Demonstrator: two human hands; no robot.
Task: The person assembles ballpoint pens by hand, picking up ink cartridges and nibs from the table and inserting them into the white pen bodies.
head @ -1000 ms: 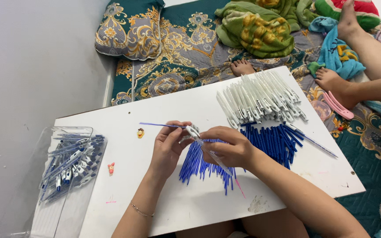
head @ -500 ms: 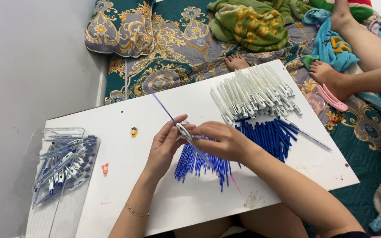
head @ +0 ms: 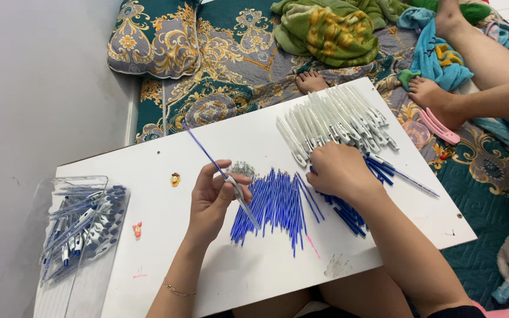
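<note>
My left hand (head: 213,200) holds a thin blue pen refill (head: 204,150) with a small spring end, its long part pointing up and to the left. My right hand (head: 338,171) rests, fingers curled, on the near edge of a pile of clear white pen barrels (head: 334,121); whether it grips one is hidden. Between my hands lies a fan of blue refills (head: 275,203) on the white board (head: 166,235). More blue parts (head: 384,171) lie under and right of my right hand.
A clear plastic bag of assembled blue-and-white pens (head: 78,227) lies at the board's left end. Another person's feet (head: 428,91) and leg rest on the patterned bedding (head: 219,65) beyond the board. A grey wall (head: 36,88) is on the left.
My right hand let go of the refill and moved right to the pile of white barrels. My left hand keeps the refill, now tilted more upright.
</note>
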